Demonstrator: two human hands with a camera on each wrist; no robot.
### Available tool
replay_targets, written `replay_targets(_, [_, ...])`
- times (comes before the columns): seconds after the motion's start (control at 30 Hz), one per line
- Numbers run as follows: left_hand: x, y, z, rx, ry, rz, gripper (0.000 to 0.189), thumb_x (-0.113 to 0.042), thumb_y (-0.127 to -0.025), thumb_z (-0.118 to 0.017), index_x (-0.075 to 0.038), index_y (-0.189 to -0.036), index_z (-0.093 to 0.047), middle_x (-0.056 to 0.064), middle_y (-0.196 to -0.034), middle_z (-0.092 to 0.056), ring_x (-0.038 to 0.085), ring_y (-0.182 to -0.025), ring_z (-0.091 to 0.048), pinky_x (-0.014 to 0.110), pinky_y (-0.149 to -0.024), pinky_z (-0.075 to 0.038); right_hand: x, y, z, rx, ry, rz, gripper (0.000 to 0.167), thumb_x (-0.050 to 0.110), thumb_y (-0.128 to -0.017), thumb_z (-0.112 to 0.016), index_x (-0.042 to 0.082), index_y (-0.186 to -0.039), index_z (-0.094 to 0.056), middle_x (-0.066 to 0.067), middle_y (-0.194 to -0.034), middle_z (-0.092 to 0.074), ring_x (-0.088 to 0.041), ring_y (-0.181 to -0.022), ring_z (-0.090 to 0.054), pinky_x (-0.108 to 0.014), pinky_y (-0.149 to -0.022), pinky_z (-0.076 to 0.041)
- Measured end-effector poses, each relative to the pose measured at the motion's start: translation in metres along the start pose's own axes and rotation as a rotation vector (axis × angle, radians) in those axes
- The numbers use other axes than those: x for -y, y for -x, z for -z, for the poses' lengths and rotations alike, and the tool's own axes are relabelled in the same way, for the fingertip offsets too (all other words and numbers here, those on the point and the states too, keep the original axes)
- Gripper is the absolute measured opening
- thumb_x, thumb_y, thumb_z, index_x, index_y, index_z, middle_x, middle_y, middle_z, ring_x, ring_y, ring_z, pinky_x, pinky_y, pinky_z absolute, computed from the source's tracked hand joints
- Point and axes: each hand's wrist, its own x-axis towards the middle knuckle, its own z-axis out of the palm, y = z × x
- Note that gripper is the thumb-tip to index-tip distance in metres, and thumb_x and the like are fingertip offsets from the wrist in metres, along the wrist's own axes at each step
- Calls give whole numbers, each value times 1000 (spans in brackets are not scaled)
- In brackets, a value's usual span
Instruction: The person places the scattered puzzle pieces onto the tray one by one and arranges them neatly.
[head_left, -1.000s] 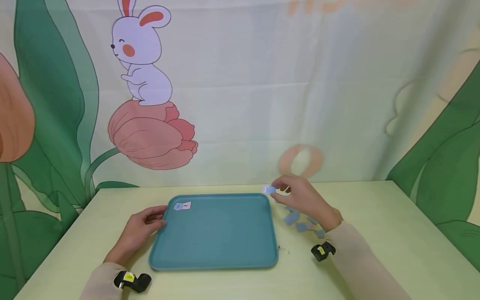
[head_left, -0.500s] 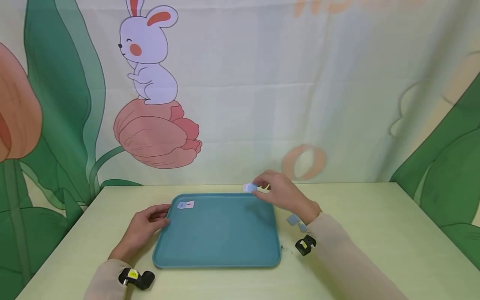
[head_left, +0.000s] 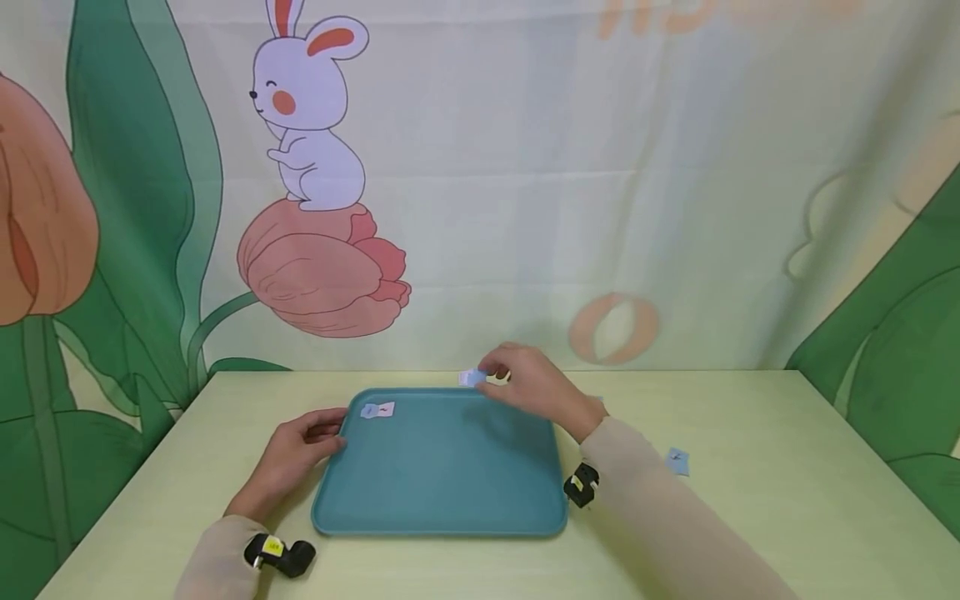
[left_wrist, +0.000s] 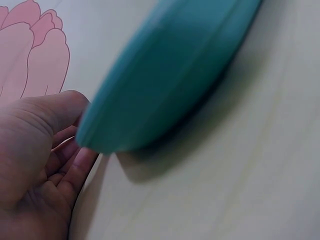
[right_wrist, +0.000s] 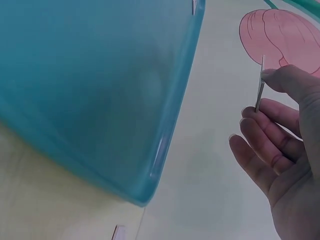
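A teal tray (head_left: 442, 467) lies on the table in the head view. My left hand (head_left: 294, 454) grips its left rim, thumb at the edge and fingers curled by the underside in the left wrist view. My right hand (head_left: 531, 385) pinches a thin, flat puzzle piece (head_left: 471, 378), pale blue and whitish, between thumb and fingers over the tray's far edge. Seen edge-on in the right wrist view, the puzzle piece (right_wrist: 260, 85) is apart from the tray. Two small puzzle pieces (head_left: 377, 410), one bluish and one pinkish white, sit side by side in the tray's far left corner.
Right of the tray, a loose blue piece (head_left: 677, 462) with a dark mark lies on the pale table (head_left: 750, 517). Another piece (head_left: 597, 399) peeks out behind my right wrist; my forearm hides the area beside it. A printed curtain (head_left: 487, 208) hangs behind the table.
My right hand has moved left with the puzzle piece, from beyond the tray's far right corner to over its far edge. My left hand stays on the rim. The view has shifted slightly.
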Motion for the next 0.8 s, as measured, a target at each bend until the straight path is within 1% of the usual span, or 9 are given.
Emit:
replay_targets(0.3, [-2,1,-1,1,-4,13,52,-6,-101,-70,2,-150,-56,23,-140,-62,36,-123,-61,44,-103,-56,10,-17,-13,35,-9,-17,28,22,-98,-79,4,-119,-76,-5,-110,-72,-23,-101,-68,-35,-91,-59])
replay_targets(0.47, [0,2,-1,-5,-16,19,51,-6,-102,-70,1,-150,-56,23,-140,-63,35,-123,-61,44,-103,-56,14,-26,-23,49,-12,-24,28,22,-98,-79,5,-119,-76,-5,-110,-72,-22,-102,-68,-34,-93,-59])
replay_targets(0.67, [0,1,-1,1,-1,18,51,-6,-102,-70,1,-150,-56,23,-141,-62,35,-123,-61,42,-103,-57,21,-33,-32,61,2,-41,29,23,-98,-78,4,-121,-75,-7,-112,-72,-22,-104,-67,-34,-93,-59])
replay_targets(0.8, [-1,1,-1,0,1,23,52,-6,-102,-70,1,-151,-55,23,-142,-62,36,-124,-61,43,-103,-57,24,-36,-39,75,0,-55,30,24,-99,-78,4,-121,-76,-8,-112,-72,-22,-104,-67,-33,-92,-59])
